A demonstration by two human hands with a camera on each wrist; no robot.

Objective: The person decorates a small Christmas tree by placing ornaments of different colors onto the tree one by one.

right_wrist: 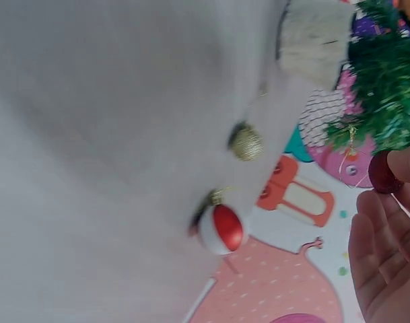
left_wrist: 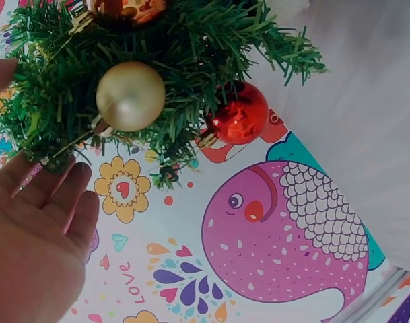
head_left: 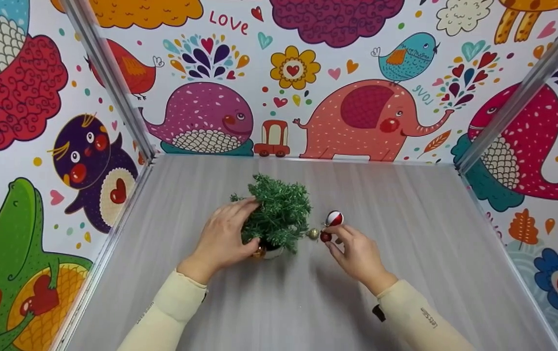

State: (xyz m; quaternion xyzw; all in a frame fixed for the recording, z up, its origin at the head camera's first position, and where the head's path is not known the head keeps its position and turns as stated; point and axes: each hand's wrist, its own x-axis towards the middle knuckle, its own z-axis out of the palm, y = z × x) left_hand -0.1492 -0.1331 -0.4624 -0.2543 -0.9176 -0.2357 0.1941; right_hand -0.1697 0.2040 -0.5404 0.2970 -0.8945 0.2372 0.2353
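Observation:
A small artificial Christmas tree [head_left: 279, 209] in a whitish pot [right_wrist: 316, 44] stands mid-table. My left hand [head_left: 227, 234] is at its left side, fingers spread and fairly straight against the branches, thumb low at the front. Hanging on the tree are a pale gold bauble [left_wrist: 130, 96], a shiny red bauble [left_wrist: 238, 113] and an orange-copper bauble [left_wrist: 127, 8]. To the right of the tree, my right hand [head_left: 360, 256] pinches a small dark red bauble [right_wrist: 383, 172] between thumb and finger. A thin gold loop [right_wrist: 349, 161] extends from that bauble toward the branches.
On the table [head_left: 191, 302], right of the tree, lie a small glittery gold bauble [right_wrist: 247, 143] and a red-and-white bauble [right_wrist: 222, 229]. Cartoon-printed walls [head_left: 288, 107] with metal edge strips [head_left: 108, 73] close off the back and both sides.

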